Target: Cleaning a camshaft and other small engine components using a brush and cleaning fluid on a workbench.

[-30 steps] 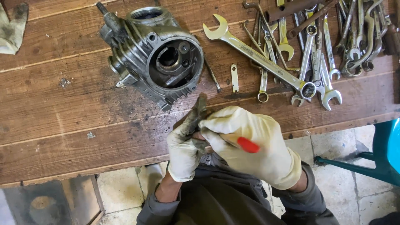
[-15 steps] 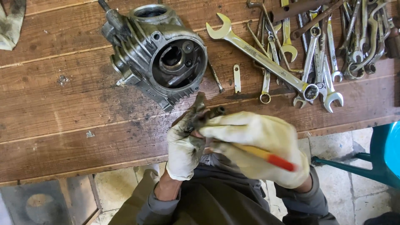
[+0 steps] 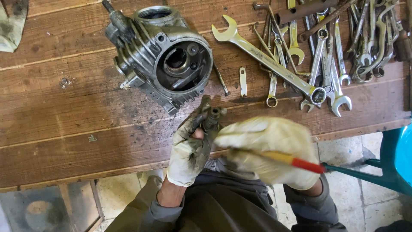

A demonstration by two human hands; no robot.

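My left hand [image 3: 191, 148], in a dirty glove, grips a small dark greasy metal part [image 3: 211, 117] just over the front of the wooden table [image 3: 64, 124]. My right hand [image 3: 268, 148], in a pale glove, holds a thin tool with a yellow and red handle [image 3: 296, 162]; its working end is hidden by my fingers beside the part. A grey engine cylinder head [image 3: 165, 58] lies on the table just behind my hands, its round opening facing me.
A pile of several wrenches [image 3: 326, 47] covers the table's right rear. A long spanner [image 3: 268, 60] lies diagonally. A small flat metal piece [image 3: 243, 80] and a thin pin [image 3: 221, 79] lie near the head. A dirty glove [image 3: 13, 23] lies far left. A teal stool [image 3: 386, 165] stands at right.
Both hands have stayed at the table's front edge with the part. The red-tipped tool handle has swung outward to the right and lower.
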